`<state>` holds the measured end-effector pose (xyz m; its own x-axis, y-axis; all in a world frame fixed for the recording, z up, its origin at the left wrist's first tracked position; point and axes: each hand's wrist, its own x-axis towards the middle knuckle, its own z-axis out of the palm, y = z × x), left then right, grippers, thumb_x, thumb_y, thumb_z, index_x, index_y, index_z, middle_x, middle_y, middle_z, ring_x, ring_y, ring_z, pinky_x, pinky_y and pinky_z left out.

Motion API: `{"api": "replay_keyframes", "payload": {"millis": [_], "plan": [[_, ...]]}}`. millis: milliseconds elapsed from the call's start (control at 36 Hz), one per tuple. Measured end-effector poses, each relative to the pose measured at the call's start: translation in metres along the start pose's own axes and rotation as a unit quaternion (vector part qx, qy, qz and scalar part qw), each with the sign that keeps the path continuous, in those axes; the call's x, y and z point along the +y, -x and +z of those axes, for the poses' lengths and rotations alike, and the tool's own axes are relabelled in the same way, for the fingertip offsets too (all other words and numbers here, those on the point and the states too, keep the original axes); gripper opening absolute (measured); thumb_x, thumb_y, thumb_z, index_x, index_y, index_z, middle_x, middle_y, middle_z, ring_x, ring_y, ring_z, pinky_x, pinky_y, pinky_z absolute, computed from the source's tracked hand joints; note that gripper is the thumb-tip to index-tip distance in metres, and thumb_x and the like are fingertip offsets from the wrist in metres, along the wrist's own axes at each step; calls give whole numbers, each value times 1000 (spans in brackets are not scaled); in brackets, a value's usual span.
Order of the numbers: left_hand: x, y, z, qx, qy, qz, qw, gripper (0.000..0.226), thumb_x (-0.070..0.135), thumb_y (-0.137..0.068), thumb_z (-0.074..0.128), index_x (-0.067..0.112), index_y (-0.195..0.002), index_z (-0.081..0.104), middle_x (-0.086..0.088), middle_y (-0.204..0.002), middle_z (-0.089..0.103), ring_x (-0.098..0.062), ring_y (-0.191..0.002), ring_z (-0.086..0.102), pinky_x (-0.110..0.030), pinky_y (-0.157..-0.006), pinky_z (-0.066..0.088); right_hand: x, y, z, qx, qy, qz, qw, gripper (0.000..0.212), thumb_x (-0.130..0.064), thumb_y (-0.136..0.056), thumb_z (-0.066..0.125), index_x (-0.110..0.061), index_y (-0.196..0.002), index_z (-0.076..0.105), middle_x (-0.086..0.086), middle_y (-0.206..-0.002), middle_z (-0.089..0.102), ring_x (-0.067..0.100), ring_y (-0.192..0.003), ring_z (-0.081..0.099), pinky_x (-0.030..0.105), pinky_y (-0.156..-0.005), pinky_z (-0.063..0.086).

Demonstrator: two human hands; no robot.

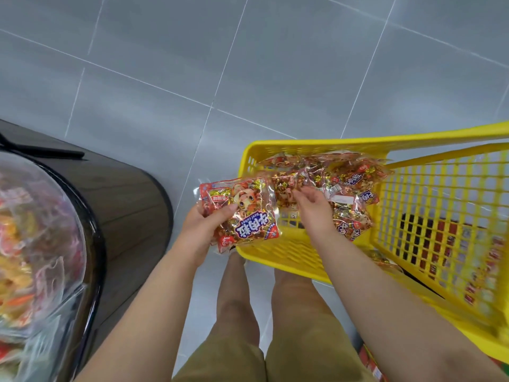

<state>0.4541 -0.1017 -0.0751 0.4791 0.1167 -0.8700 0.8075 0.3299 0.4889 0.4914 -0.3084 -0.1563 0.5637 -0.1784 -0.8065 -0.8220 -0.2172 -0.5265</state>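
Head view, looking down. Left hand clenched round beef-cube snack bag, held at left rim of yellow basket, long axis tilted twd the opening. Right hand inside basket, pinching edge of second bag on the pile. Opening just right of held bag; left hand nearer.

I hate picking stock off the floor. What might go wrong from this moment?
The left hand grips the snack bag by one end, mostly outside the yellow basket; it might slip to the floor. The piled bags reach the rim, so the right hand tugging one could spill others.
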Motion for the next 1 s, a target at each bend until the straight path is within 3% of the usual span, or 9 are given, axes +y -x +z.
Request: {"api": "replay_keyframes", "payload": {"millis": [83, 139, 278, 417, 556, 667, 778, 917, 1000], "plan": [[-3, -4, -11, 1, 36, 6, 999, 41, 18, -69, 70, 13, -109, 64, -9, -96, 75, -24, -83, 72, -40, -74, 60, 15, -26, 8, 31, 69, 41, 996, 49, -36, -88, 63, -11, -128, 50, 3, -117, 58, 20, -107, 54, 15, -78, 37], [-4, -7, -18, -9, 55, 9, 998, 37, 17, -70, 68, 13, -107, 64, -9, -94, 75, -23, -82, 73, -36, -70, 61, 22, -38, 15, 11, 115, 37, 993, 38, -34, -85, 66, -13, -114, 55, 0, -100, 62, 19, -95, 58, 15, -65, 41], [-7, -11, -28, -9, 61, 11, 998, 36, 18, -70, 68, 14, -105, 64, -8, -92, 75, -24, -82, 73, -34, -65, 60, 31, -58, 32, 4, 103, 71, 992, 48, -32, -74, 78, -20, -100, 39, -1, -92, 62, 19, -88, 60, 28, -84, 45], [-7, -15, -32, -6, 56, 6, 998, 40, 19, -69, 68, 14, -109, 62, -8, -93, 75, -25, -82, 73, -35, -66, 60, 28, -56, 39, -45, 134, 91, 986, 67, -46, -81, 68, -17, -137, 43, -1, -128, 52, 22, -117, 52, 26, -89, 37], [-3, -11, -36, -5, 52, -5, 999, 24, 11, -82, 66, 16, -105, 62, -7, -91, 76, -23, -79, 73, -35, -63, 60, 17, -33, 32, -20, 81, 48, 995, 30, -27, -88, 64, -17, -115, 55, 4, -115, 62, 21, -101, 58, 35, -91, 47], [8, -1, -37, -2, 39, 0, 999, 24, 7, -83, 64, 18, -104, 63, -4, -87, 75, -20, -75, 73, -41, -72, 60, 4, 5, 12, -12, -11, 50, 999, 59, -26, -89, 63, -19, -142, 38, -6, -117, 55, 14, -107, 54, 37, -93, 47], [27, 18, -41, -10, 26, -6, 1000, 42, 7, -82, 67, 9, -123, 57, -16, -108, 70, -34, -93, 68, -53, -86, 54, -12, 45, -10, -3, -43, 45, 998, 62, -31, -87, 64, -22, -142, 38, -8, -120, 54, 15, -109, 51, 35, -86, 43], [47, 47, -50, -17, 12, 10, 1000, 49, 6, -83, 67, 2, -129, 52, -25, -118, 64, -42, -106, 62, -58, -95, 48, -34, 93, -23, -4, -59, 36, 998, 78, -31, -88, 63, -22, -150, 17, 3, -146, 40, 27, -114, 55, 25, -58, 46], [54, 67, -61, -12, 11, 28, 999, 48, 9, -83, 69, 4, -128, 53, -23, -117, 66, -42, -107, 63, -60, -96, 46, -46, 118, -21, -1, -43, 1, 999, 73, -37, -88, 59, -22, -149, 22, 4, -138, 47, 30, -116, 55, 36, -78, 53]]}}
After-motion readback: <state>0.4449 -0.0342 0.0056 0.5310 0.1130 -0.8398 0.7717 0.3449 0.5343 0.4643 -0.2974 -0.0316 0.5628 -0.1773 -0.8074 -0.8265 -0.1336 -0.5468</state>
